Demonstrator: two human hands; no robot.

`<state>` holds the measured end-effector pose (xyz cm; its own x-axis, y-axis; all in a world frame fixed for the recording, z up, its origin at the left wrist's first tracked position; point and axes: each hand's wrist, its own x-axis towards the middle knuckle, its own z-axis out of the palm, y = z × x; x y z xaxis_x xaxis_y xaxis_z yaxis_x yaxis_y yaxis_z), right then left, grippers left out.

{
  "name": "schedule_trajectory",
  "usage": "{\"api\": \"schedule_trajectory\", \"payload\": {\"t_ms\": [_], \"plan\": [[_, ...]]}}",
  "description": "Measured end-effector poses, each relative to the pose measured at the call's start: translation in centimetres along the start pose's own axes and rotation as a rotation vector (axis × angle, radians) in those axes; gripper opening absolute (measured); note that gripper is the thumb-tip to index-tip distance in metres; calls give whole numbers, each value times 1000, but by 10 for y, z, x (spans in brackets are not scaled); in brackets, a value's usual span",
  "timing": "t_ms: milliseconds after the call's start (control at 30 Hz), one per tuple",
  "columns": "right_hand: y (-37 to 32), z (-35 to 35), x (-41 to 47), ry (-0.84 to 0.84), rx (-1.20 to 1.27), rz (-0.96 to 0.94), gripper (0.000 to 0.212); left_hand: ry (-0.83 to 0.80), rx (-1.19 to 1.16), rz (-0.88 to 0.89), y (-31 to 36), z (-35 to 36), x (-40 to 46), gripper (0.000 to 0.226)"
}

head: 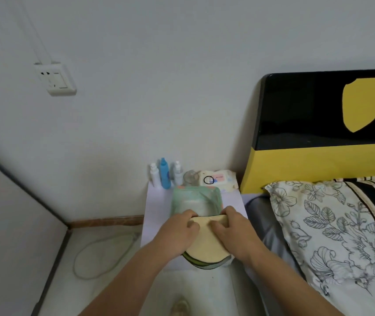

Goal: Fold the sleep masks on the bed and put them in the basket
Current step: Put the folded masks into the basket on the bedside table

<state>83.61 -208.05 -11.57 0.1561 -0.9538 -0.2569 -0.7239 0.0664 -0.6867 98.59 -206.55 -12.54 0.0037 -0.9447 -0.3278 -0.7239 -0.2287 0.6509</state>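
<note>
A cream-yellow sleep mask (206, 246) with black edging lies folded on a small stack of other masks, whose green edge (201, 263) shows underneath. The stack sits on the pale nightstand (157, 215), at the near end of a light green fabric basket (183, 197). My left hand (177, 233) grips the top mask's left side, thumb over its far edge. My right hand (232, 231) grips its right side the same way. Whether the stack rests inside the basket or just in front of it I cannot tell.
Behind the basket stand three bottles (165, 174), a clear jar (190, 177) and a pack of wet wipes (220, 180). To the right is the bed with a flower-print pillow (332, 226) and a black-and-yellow headboard (319, 137). A cable (95, 258) lies on the floor at left.
</note>
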Motion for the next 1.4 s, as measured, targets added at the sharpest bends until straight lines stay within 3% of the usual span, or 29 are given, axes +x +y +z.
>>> {"api": "schedule_trajectory", "payload": {"t_ms": [167, 533, 900, 1233, 1400], "plan": [[0, 14, 66, 21, 31, 61, 14, -65, -3, 1, -16, -13, 70, 37], [28, 55, 182, 2, 37, 172, 26, -158, 19, -80, -51, -5, 187, 37], [110, 116, 265, -91, -8, 229, 41, -206, -22, -130, -105, 67, 269, 33], [149, 180, 309, -220, -18, 276, 33, -259, 108, -257, -154, 119, 308, 35], [156, 196, 319, -205, -12, 305, 32, -234, 236, -292, -161, 135, 320, 37]]}}
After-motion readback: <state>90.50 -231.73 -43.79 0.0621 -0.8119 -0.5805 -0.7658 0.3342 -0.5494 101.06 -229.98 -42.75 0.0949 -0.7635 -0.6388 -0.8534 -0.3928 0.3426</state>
